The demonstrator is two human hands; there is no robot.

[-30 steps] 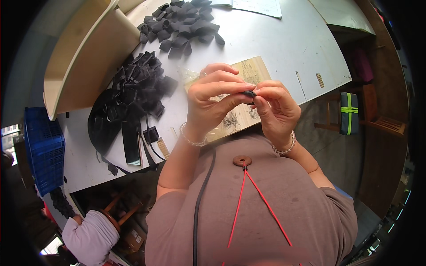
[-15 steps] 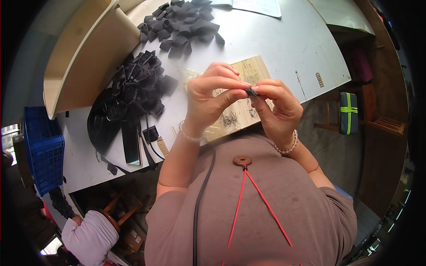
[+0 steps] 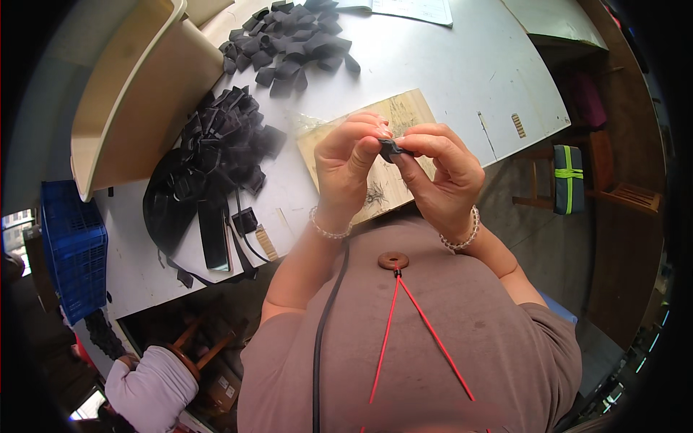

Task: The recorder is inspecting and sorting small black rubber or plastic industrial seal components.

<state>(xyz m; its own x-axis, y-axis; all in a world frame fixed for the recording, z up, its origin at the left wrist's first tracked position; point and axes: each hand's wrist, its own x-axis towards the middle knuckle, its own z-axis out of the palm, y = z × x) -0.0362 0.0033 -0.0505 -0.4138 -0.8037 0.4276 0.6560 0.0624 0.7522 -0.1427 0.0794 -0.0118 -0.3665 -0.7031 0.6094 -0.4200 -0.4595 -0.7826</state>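
Observation:
Between my two hands, above a wooden board (image 3: 408,108), is a small folded black fabric piece (image 3: 390,149). My left hand (image 3: 350,155) pinches its left end between thumb and fingers. The thumb and forefinger of my right hand (image 3: 444,166) grip the other end. Dark threads or scraps (image 3: 375,193) lie on the board below. To the left is a heap of black fabric pieces (image 3: 224,144), with a second pile of black loops (image 3: 289,47) farther back.
A phone (image 3: 214,234) lies left of my arm, beside a black cable. A beige tilted panel (image 3: 144,94) stands at the left. Papers (image 3: 415,9) rest at the far edge. Below left are a blue crate (image 3: 72,245) and another person (image 3: 151,390).
My hands have shifted slightly left with the black piece. The left hand's fingers are curled more, and more of the piece shows between the hands.

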